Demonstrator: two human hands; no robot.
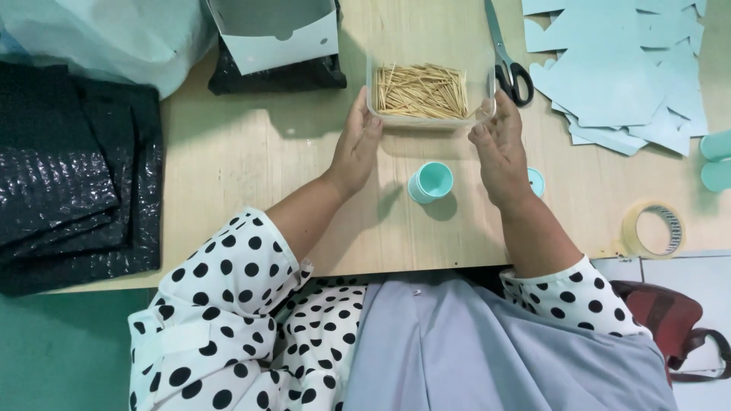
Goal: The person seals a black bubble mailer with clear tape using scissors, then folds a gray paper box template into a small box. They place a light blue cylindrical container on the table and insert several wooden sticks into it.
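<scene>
Wooden table: both hands clasp the clear toothpick box.

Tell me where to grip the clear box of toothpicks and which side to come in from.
Grip the clear plastic box by its two short end walls, one hand from each side, as the left hand and right hand now do. It is open-topped and loosely filled with toothpicks, so keep it level; the scissors crowd the right end.
</scene>
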